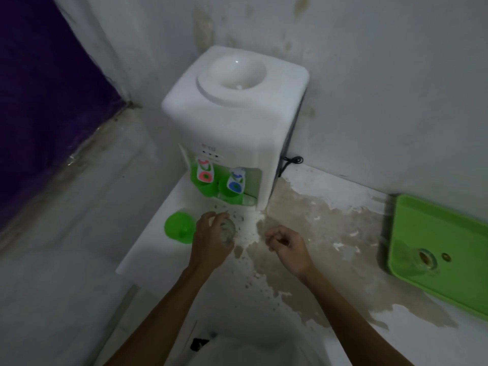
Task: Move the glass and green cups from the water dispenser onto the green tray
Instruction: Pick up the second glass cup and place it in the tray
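A white water dispenser (232, 112) stands in the corner on a white counter. In front of its taps, my left hand (211, 241) is closed around a clear glass cup (227, 230). A green cup (180, 227) stands on the counter just left of that hand. My right hand (287, 245) hovers a little to the right with its fingers loosely curled and nothing in it. The green tray (433, 233) lies at the far right against the wall, with a clear glass (425, 258) standing on it.
The counter's paint (317, 233) is peeled and stained brown between the dispenser and the tray. A black cable (290, 162) runs behind the dispenser. The counter's left edge (148, 228) drops off beside the green cup. A purple curtain (47, 101) hangs at the left.
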`<action>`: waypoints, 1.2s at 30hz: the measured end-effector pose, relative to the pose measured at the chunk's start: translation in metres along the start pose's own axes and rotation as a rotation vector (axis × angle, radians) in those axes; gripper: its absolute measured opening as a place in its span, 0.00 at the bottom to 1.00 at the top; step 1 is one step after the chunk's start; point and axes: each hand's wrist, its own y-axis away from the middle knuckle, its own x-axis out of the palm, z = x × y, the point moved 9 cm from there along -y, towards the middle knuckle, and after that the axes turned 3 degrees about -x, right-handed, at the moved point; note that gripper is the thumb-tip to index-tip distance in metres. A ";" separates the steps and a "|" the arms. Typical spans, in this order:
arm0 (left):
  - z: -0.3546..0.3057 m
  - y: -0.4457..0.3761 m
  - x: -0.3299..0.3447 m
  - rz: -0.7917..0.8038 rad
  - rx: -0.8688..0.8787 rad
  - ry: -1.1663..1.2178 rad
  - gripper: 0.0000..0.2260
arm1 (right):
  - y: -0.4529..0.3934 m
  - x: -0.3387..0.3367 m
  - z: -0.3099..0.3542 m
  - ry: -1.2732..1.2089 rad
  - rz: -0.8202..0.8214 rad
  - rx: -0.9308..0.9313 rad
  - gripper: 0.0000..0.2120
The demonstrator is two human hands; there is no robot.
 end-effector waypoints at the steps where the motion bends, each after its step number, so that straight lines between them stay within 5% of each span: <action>1: 0.005 -0.003 0.008 0.057 -0.024 0.002 0.32 | -0.002 0.003 0.001 0.001 0.002 0.001 0.13; 5: 0.021 -0.013 0.024 0.200 -0.039 0.002 0.36 | -0.012 0.019 0.002 -0.006 -0.004 0.013 0.09; 15: 0.001 -0.019 0.023 0.253 0.031 0.109 0.30 | 0.003 0.006 -0.019 -0.115 -0.065 0.149 0.07; 19: -0.049 -0.006 0.028 0.302 0.149 0.251 0.27 | 0.021 -0.013 -0.037 -0.307 -0.151 0.277 0.05; 28: -0.168 0.041 0.068 0.432 0.218 0.471 0.27 | 0.067 -0.059 -0.045 -1.017 -0.126 0.395 0.22; 36: -0.238 0.093 0.129 0.567 0.235 0.464 0.27 | 0.113 -0.128 -0.076 -1.130 -0.112 0.358 0.24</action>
